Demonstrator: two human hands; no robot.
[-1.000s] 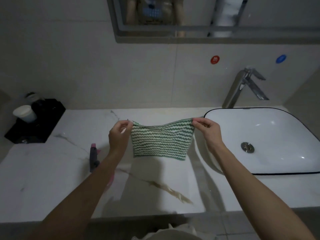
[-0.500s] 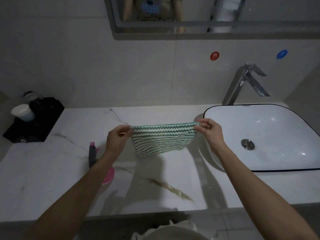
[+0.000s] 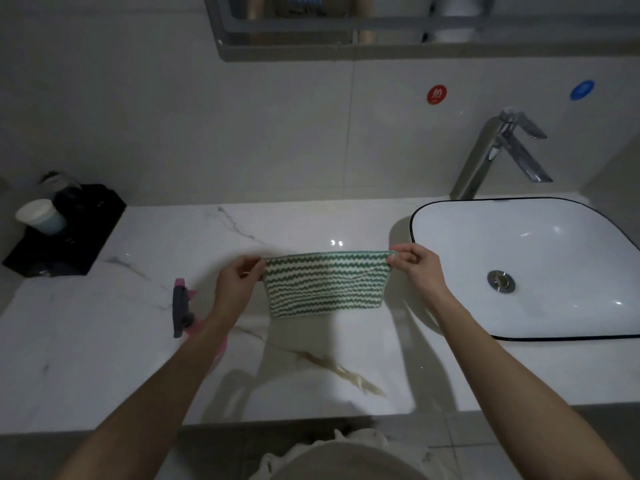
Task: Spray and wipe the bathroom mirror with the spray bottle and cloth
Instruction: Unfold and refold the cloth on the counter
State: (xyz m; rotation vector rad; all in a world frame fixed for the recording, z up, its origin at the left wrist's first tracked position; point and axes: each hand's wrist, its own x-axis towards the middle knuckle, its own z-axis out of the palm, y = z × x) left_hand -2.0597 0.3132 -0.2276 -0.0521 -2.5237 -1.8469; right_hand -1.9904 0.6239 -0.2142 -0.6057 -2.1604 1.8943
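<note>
A green and white striped cloth (image 3: 327,285) hangs stretched flat above the marble counter (image 3: 104,358). My left hand (image 3: 237,284) pinches its top left corner and my right hand (image 3: 417,266) pinches its top right corner. A pink spray bottle with a dark trigger head (image 3: 181,311) lies on the counter just left of my left wrist, partly hidden by my forearm. The mirror (image 3: 415,15) hangs on the wall above, only its lower edge in view.
A white basin (image 3: 554,244) with a black rim sits at the right, a chrome tap (image 3: 498,150) behind it. A black tray (image 3: 79,233) with a white cup (image 3: 40,216) stands at the far left. Red and blue stickers mark the wall.
Both hands pulled the cloth's top edge taut and straight. The cloth now hangs shorter, folded over, and sits a little lower toward the counter.
</note>
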